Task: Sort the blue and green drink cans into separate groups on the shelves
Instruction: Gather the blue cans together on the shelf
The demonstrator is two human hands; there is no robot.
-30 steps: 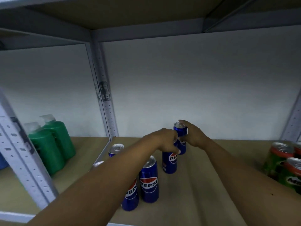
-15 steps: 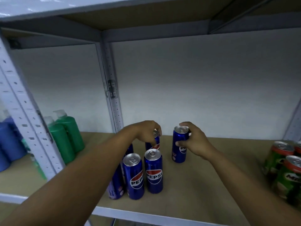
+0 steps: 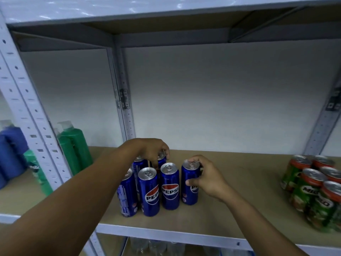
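Head view: right hand (image 3: pixel 208 180) pulled can (image 3: pixel 190 183) forward.

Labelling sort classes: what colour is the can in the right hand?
Blue, with a silver top: the can in the right hand. Head view.

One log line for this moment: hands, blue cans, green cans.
left hand: grips rear blue can | right hand: grips rightmost blue can | blue cans clustered | green cans: far right, untouched
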